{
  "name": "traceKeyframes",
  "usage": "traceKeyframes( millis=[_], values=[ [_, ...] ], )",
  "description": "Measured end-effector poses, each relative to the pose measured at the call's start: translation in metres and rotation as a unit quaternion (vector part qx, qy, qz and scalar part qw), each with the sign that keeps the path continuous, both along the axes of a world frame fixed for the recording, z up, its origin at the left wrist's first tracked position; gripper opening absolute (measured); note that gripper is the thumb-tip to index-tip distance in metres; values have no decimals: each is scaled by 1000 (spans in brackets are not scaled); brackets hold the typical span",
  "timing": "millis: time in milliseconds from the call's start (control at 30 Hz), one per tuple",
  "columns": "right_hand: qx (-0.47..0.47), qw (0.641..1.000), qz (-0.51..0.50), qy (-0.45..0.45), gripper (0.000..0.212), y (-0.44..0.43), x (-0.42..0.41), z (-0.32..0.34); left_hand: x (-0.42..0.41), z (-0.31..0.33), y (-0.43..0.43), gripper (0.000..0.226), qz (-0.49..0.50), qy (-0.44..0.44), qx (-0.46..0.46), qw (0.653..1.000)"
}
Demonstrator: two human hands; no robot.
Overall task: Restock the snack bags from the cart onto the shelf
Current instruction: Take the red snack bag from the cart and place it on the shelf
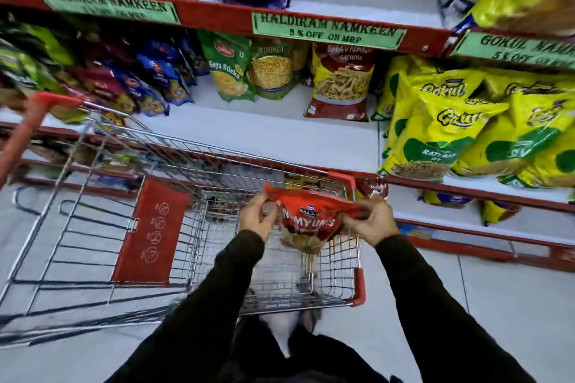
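Head view, hands (314, 219) gripping red bag (311, 218), possibly "Numyums"

Red snack bag (311, 214) held above wire cart (199, 183); white shelf (280, 130) partly stocked behind.

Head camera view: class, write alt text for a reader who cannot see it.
Both hands, left hand and right hand, hold a red snack bag above a wire shopping cart, facing shelves stocked with snack packets.

Pale tiled floor (497, 305), grey grout lines. Red-edged white shelving; green offer labels (328, 30) on the rails. Even, cool indoor light.
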State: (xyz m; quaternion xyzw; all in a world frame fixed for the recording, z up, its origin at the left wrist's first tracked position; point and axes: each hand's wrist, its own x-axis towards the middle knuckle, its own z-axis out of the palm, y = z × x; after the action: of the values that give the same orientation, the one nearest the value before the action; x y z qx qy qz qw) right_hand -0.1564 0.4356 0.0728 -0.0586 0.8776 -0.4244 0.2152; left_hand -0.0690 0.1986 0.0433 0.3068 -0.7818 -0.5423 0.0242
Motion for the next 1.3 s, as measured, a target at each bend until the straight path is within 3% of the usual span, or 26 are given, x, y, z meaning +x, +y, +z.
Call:
traceKeyframes(
  millis=[200,267,367,467,600,700,833,1067,1200,1300],
  values=[
    [-119,987,-59,88,21,-1,-30,69,-28,57,2,58,25,110,26,993],
    [-161,976,-87,121,32,1,-43,92,-40,91,4,49,18,155,15,988],
    [-233,956,-87,158,19,0,-62,134,-65,138,8,21,18,235,32,971],
    [-310,920,-102,217,31,-4,-76,183,-94,189,15,16,27,321,52,945],
    [-425,858,-133,254,13,-11,-104,239,-137,257,26,5,41,404,128,905],
    [-482,821,-147,267,8,-19,-130,279,-174,300,34,10,41,437,202,876],
    [-489,810,-154,286,16,-28,-177,316,-221,344,40,5,41,435,271,858],
    [-446,811,-174,336,16,-49,-254,355,-296,382,28,32,74,421,251,868],
    [-407,835,-167,330,4,-61,-288,355,-329,384,21,7,93,417,267,864],
    [-394,844,-167,323,3,-68,-305,344,-347,369,17,7,75,415,261,868]
  ],
)
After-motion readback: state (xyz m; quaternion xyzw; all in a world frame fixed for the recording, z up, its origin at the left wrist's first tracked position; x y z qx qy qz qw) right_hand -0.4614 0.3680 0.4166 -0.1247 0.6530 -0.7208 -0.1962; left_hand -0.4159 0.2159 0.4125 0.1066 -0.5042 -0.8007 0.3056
